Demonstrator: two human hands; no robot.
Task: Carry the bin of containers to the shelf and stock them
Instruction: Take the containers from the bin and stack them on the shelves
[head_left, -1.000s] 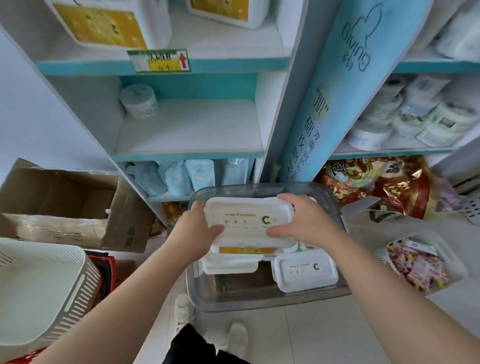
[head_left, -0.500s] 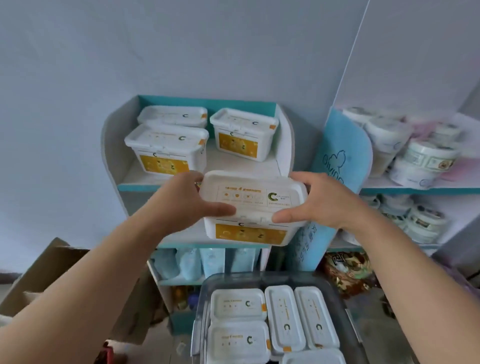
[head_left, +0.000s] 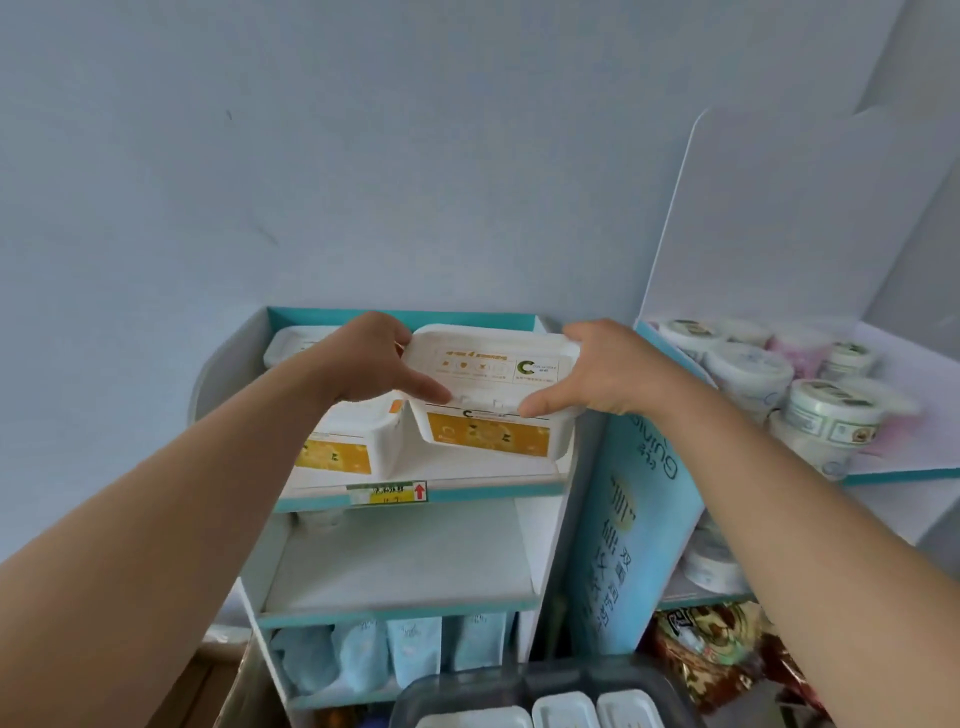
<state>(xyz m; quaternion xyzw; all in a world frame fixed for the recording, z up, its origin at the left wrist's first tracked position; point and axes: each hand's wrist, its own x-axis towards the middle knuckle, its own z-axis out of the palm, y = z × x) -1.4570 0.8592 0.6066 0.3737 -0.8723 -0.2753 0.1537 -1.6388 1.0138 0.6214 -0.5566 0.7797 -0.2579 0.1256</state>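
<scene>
A white rectangular container (head_left: 488, 405) with a yellow label is gripped at both ends, my left hand (head_left: 371, 364) on its left side and my right hand (head_left: 597, 371) on its right. It sits at the right part of the top shelf (head_left: 467, 491), tilted slightly, and I cannot tell whether it rests on the board. Beside it on the left stands another white container (head_left: 343, 447), with one more behind it (head_left: 291, 343). The clear grey bin (head_left: 467, 691) at the bottom edge holds several white containers (head_left: 563, 712).
The white-and-teal shelf unit has a bare middle shelf (head_left: 400, 561) and pale blue pouches (head_left: 384, 654) below. A blue standing panel (head_left: 634, 540) divides it from the right shelves with round tubs (head_left: 831, 415). Red-gold packets (head_left: 717, 649) lie at lower right. The wall is close behind.
Both hands lifted the container out of the bin and carried it up and forward onto the top shelf's right side; my view has tilted upward.
</scene>
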